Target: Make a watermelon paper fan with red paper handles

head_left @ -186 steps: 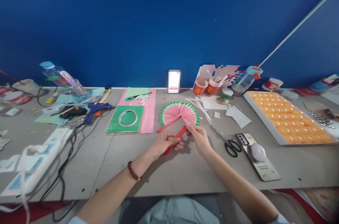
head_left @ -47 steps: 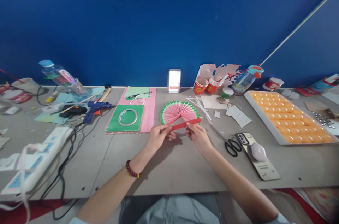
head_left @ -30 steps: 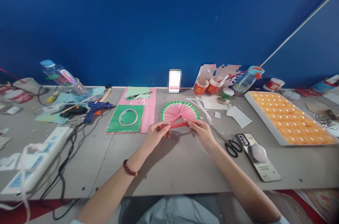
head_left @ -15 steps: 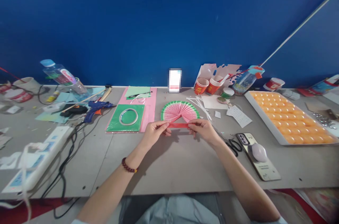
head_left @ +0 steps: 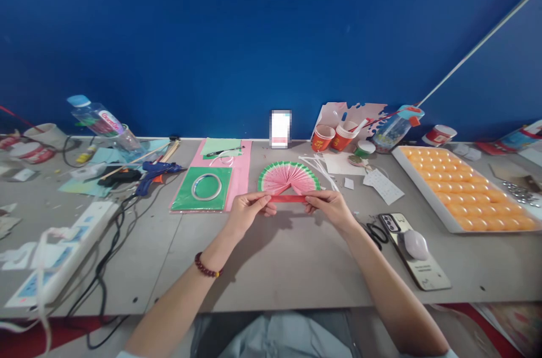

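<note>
A narrow red strip (head_left: 288,199) is stretched level between my two hands, just above the table. My left hand (head_left: 253,206) pinches its left end between thumb and fingers. Its right end is pinched the same way by my right hand (head_left: 328,206). Right behind the strip lies a pleated paper fan (head_left: 279,174), pink with a white and green rim, spread out like a watermelon slice. The strip and fingers hide part of its lower edge. Whether the strip is paper or ribbon I cannot tell.
Left of the fan, a tape roll (head_left: 206,187) rests on a green paper pack (head_left: 180,200). Farther left are a blue glue gun (head_left: 154,174) and a power strip (head_left: 63,256). At right lie a phone (head_left: 417,256), red paper cups (head_left: 323,138) and a tray of orange balls (head_left: 463,188).
My right hand has shifted very slightly to the right, and a little more of the strip shows between the hands. Both hands keep their pinch on it.
</note>
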A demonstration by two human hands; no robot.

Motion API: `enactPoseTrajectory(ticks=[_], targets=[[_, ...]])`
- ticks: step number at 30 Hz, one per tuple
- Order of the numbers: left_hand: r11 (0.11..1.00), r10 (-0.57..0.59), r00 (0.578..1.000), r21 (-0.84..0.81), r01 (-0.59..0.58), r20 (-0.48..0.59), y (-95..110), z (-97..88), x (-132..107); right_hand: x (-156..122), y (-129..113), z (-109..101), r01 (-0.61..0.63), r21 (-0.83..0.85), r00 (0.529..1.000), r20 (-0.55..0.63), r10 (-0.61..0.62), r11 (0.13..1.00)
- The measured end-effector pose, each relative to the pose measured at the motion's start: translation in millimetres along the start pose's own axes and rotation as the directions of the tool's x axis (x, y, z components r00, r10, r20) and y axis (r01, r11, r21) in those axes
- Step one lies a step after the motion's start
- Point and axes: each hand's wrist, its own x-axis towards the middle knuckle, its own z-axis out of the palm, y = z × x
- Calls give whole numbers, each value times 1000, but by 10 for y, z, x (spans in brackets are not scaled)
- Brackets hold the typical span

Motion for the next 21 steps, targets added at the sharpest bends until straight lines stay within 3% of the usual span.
enactPoseTrajectory(ticks=[9,14,17,21], targets=[[997,-24,1000,-76,25,16,-24,-14,8,-18,-10,29,27,-14,999,-19,-27,1000],[997,52,999,49,-52,9,-40,-4,-4,-33,-10,50,167,-248,977,-85,-193,954],[996,47,997,71,-51,53,-71,-26,8,-47,-24,37,228,-428,963,-32,-267,874],[999,9,997,52,-13,81,-79,-46,23,-72,-46,21,261,-485,964,85,-252,835]])
